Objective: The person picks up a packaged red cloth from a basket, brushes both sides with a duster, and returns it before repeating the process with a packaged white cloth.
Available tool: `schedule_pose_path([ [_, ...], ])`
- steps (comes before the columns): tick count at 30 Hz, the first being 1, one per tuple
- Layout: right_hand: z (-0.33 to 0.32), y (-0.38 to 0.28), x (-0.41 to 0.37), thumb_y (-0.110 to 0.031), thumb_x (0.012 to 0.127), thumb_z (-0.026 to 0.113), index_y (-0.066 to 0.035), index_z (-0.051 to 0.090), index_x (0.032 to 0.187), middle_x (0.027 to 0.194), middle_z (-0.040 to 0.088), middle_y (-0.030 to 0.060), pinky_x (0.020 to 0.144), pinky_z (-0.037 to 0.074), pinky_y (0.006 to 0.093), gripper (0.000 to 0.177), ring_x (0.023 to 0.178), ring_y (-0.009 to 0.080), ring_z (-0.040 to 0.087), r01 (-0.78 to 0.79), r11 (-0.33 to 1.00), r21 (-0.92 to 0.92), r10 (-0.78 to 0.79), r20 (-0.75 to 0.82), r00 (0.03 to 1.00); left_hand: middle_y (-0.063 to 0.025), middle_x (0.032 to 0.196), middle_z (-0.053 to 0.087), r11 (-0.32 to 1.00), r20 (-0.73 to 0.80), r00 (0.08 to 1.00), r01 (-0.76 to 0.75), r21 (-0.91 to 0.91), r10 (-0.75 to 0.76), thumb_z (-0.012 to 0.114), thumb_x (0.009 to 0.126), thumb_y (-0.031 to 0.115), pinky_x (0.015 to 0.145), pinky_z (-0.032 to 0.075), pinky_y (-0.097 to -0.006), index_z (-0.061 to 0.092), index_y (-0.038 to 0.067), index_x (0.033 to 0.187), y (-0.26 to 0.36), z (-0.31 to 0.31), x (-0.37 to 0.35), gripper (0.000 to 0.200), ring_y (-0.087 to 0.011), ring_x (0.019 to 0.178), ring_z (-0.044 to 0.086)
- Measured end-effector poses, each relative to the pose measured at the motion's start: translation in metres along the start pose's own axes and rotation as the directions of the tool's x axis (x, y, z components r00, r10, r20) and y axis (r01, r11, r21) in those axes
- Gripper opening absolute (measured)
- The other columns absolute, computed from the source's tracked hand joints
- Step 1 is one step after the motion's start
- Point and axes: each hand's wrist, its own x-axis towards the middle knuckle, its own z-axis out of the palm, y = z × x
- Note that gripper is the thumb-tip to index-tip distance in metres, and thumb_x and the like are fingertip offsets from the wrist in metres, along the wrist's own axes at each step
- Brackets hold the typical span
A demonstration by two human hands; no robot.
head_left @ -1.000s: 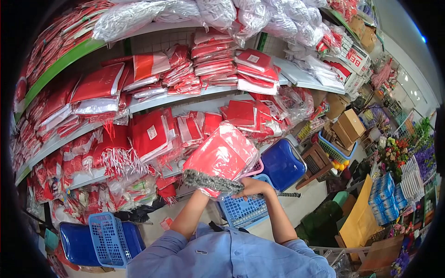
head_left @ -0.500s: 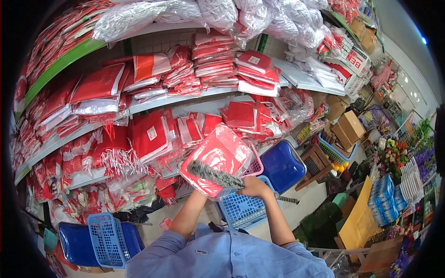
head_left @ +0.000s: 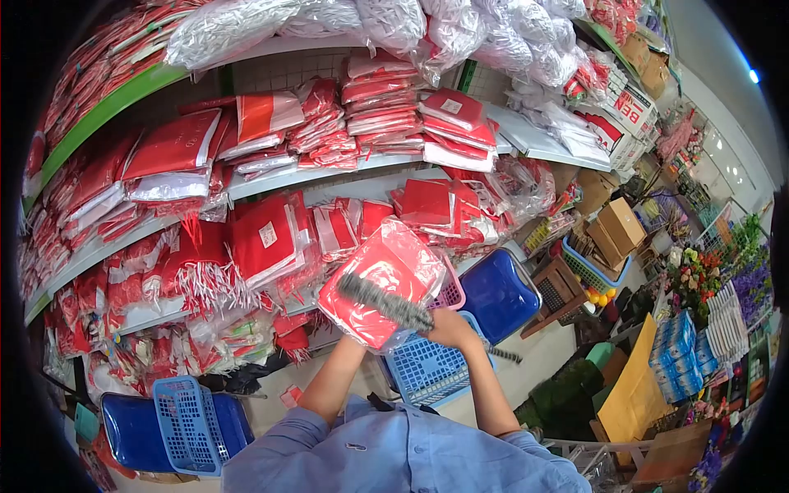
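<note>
A red packet in clear plastic [head_left: 386,255] is held up at the centre, above a blue basket. My left forearm reaches up to its lower edge; the packet hides that hand and its fingers. In my right hand [head_left: 450,329], fingers closed, is a grey fluffy duster [head_left: 382,302]. The duster's head lies across the front of the packet, and its thin striped tail end shows beyond my right wrist.
Shelves [head_left: 288,177] stacked with red and white packets stand in front. A blue basket [head_left: 431,370], a blue stool [head_left: 500,294] and a pink basket [head_left: 449,287] are below. Another blue basket [head_left: 187,423] lies left; boxes [head_left: 616,230] and flowers stand right.
The duster's head has shifted slightly right and down across the packet, with my right hand moving a little. The packet has barely moved.
</note>
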Motion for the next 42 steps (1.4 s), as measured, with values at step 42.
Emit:
schedule_pose_path([
  [42, 0.005, 0.041, 0.011, -0.022, 0.068, 0.068, 0.003, 0.063, 0.084, 0.075, 0.062, 0.0239, 0.067, 0.048, 0.0419, 0.031, 0.074, 0.0371, 0.063, -0.212, 0.950, 0.228, 0.291, -0.415, 0.862, -0.0067, 0.148, 0.022, 0.998, -0.010, 0.999, -0.045, 0.036, 0.046, 0.040, 0.092, 0.037, 0.109, 0.015, -0.0348, 0.025, 0.010, 0.142, -0.007, 0.002, -0.005, 0.058, -0.0215, 0.136, 0.019],
])
